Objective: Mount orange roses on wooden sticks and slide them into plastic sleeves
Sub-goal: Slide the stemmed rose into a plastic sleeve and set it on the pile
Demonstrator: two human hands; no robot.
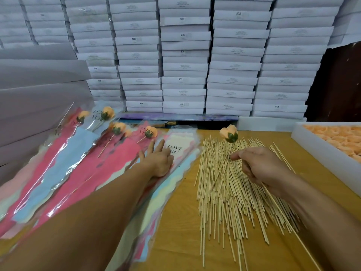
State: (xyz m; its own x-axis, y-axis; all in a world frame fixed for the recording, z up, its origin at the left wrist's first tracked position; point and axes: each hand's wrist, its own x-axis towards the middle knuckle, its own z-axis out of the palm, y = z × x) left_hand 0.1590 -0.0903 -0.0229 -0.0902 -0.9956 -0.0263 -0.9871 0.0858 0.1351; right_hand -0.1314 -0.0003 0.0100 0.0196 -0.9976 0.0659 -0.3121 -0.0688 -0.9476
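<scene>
Right hand (259, 165), centre-right of frame, pinches a thin pale wooden stick (224, 163) between thumb and forefinger, roughly mid-length. An orange rose head with a green calyx (229, 133) is already mounted on the stick's upper end, raised above the table and clear of everything else.

Left hand (159, 160), centre of frame, lies with straight fingers pressed flat on the top clear plastic sleeve with a pastel "LOVE YOU" insert (178, 147). It grasps nothing. My read: it pins the sleeve for insertion.

Loose pile of bare wooden sticks (224, 202) on the yellow-brown table (179, 222), lower centre. White tray of orange rose heads (332, 139) at right edge. Finished sleeved roses (117, 128) fanned out at upper left over the red and blue sleeves.

Handling, judged:
- Rose plus stick looks very light and top-heavy. Stick is stiff but thin, likely to snap if bent.
- Rose head looks soft and crushable. Keep fingers off the petals; hold the stick below the calyx.
- Sleeve film is glossy, floppy and probably slippery and clingy. The mouth needs lifting open before feeding in.
- Risk: stick tip snags or pierces the film, or the head twists off the stick.

Stacked white flat boxes (183, 55) fill the background.
</scene>
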